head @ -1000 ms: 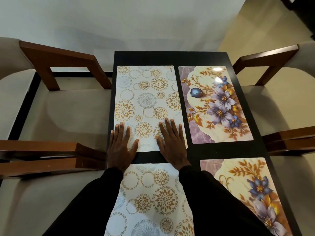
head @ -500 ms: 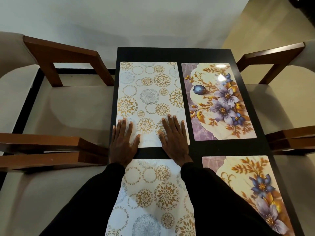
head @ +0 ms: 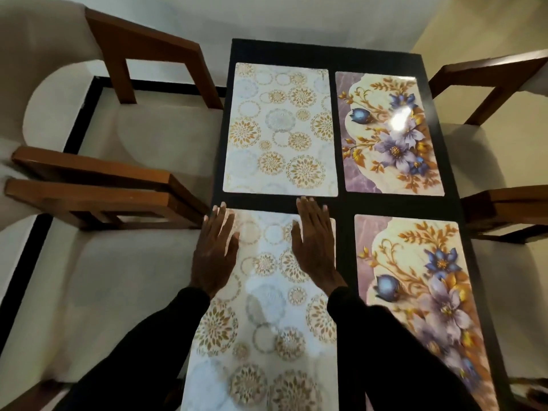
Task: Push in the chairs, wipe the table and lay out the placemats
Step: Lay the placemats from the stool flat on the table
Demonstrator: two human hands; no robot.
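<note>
Resting flat with straight fingers, the left hand (head: 215,250) and right hand (head: 315,247) lie on the far end of the near left mat (head: 267,321). Beyond it lies the far left mat (head: 281,129); the far right mat (head: 391,134) and near right mat (head: 424,292) fill the right side of the bench (head: 341,53). Chairs (head: 98,200) stand close on both sides.

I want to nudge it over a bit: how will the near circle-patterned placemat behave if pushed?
The near circle-patterned placemat lies thin and flat, so it is probably light and should slide on the dark table. Glare on the far floral placemat hints at a glossy, perhaps slippery finish. Lifted by one edge, it may flex.
</note>
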